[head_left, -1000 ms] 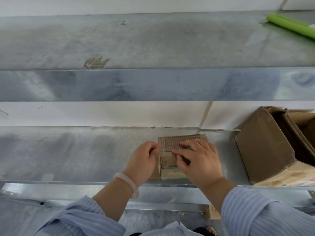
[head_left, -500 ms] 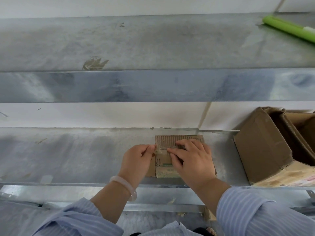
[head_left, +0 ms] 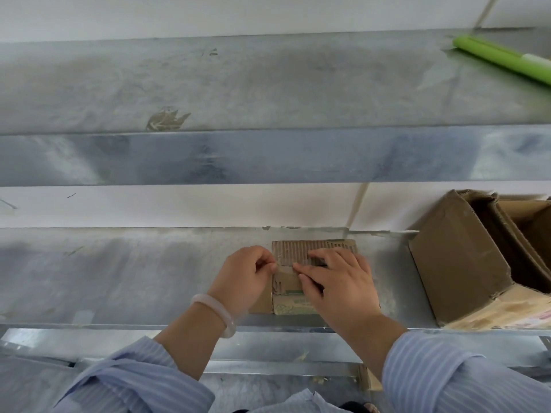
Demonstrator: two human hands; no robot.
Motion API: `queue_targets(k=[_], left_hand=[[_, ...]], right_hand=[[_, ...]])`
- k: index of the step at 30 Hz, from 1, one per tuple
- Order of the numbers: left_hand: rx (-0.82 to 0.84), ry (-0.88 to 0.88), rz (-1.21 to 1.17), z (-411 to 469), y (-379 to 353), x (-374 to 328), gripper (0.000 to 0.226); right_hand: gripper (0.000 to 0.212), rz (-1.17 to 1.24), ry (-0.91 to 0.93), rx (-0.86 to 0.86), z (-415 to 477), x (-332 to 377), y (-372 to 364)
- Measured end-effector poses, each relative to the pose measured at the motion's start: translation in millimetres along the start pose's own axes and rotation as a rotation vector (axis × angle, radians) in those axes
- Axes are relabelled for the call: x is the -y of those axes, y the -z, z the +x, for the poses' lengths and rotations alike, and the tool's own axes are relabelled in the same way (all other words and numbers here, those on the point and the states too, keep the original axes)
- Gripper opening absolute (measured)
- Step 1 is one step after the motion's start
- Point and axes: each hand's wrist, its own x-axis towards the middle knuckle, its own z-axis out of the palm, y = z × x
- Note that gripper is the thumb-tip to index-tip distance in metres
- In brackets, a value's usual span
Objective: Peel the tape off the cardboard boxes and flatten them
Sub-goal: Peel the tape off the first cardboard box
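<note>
- Head view: the small cardboard box (head_left: 301, 252) was my landmark. It lay on the lower metal shelf (head_left: 134, 278), close to the shelf's front lip, with its ribbed, torn top face up.
- My left hand (head_left: 244, 278) sat at the box's left edge with its fingers curled in. Thumb and forefinger were pinched together on what I took to be the loose end of the tape (head_left: 276, 265). The strip itself was too thin and pale to make out for certain.
- My right hand (head_left: 340, 281) lay over the right half of the box. Its fingers were nearly straight and pressed flat on the top, gripping nothing and only pinning the box down.
- To the right of the box, well apart from it, stood the larger open cartons (head_left: 456, 263), not yet flattened. Above and far to the right of the box, a green roll (head_left: 501, 59) lay on the upper shelf (head_left: 268, 84).
- Risks as I judged them:
  - The top paper layer already looked stripped, so a sharp pull could tear the tape short or rip off more liner with it.
  - My pinch held very little tape and could slip off.
  - If my right hand eased its pressure, the light box could lift with the tape or slide towards my left hand and off the front lip.
</note>
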Motion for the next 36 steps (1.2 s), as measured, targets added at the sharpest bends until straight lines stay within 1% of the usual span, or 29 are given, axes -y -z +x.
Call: queue_targets(k=[2,4,6,8,10,12,14,16,17,18,19,21,23,26,29,31,36], left_hand=[[0.051,-0.006,-0.017,3.9,3.1,0.5,0.022],[0.072,-0.057,0.003,6.3,4.3,0.9,0.019],[0.072,-0.102,0.019,6.8,2.9,2.1,0.019],[0.056,-0.146,0.023,6.4,0.4,4.3,0.021],[0.021,-0.154,-0.005,6.4,-1.1,8.5,0.019],[-0.006,-0.067,-0.158,6.9,-1.3,14.5,0.014],[0.018,0.096,-0.462,5.5,0.0,19.8,0.011],[0.04,0.254,-0.769,2.1,1.2,22.9,0.018],[0.038,0.322,-0.858,0.0,0.3,25.5,0.022],[0.04,0.379,-0.888,-2.6,-1.2,27.3,0.024],[0.066,0.427,-0.877,-6.9,-4.2,28.2,0.025],[0.169,0.492,-0.864,-17.4,-15.8,25.5,0.022],[0.224,0.499,-0.89,-26.9,-26.0,16.6,0.027],[0.143,0.469,-0.884,-33.0,-32.4,6.5,0.033],[0.062,0.431,-0.818,-34.4,-33.4,5.8,0.037],[0.042,0.415,-0.782,-34.6,-32.9,6.5,0.039],[0.041,0.428,-0.799,-34.8,-31.9,5.8,0.026]], right_hand=[[0.017,-0.001,0.01,-0.004,0.0,-1.0,-0.5],[0.016,-0.002,0.024,-0.015,0.3,-1.5,-1.4],[0.015,-0.007,0.036,-0.026,0.9,-2.2,-1.9],[0.02,-0.008,0.04,-0.028,1.8,-2.1,-1.7],[0.021,-0.006,0.03,-0.02,2.7,-1.7,-1.8],[0.02,-0.001,0.013,-0.007,2.8,-1.4,-2.2],[0.018,0.003,-0.002,0.002,2.3,-1.6,-2.5],[0.016,0.003,-0.014,0.009,1.8,-2.0,-2.6],[0.016,0.0,-0.018,0.013,1.7,-2.0,-2.7],[0.017,-0.003,-0.019,0.016,2.0,-2.0,-3.0],[0.018,-0.006,-0.017,0.018,2.3,-2.1,-3.1],[0.018,-0.01,-0.011,0.018,2.9,-2.2,-3.2],[0.017,-0.013,-0.007,0.02,3.0,-2.1,-2.7],[0.018,-0.012,-0.008,0.029,2.8,-2.6,-2.4],[0.018,-0.022,-0.002,0.023,2.9,-3.1,-3.4],[0.023,-0.027,-0.001,0.013,2.7,-3.3,-4.0],[0.031,-0.033,0.02,-0.012,1.9,-4.1,-5.6]])
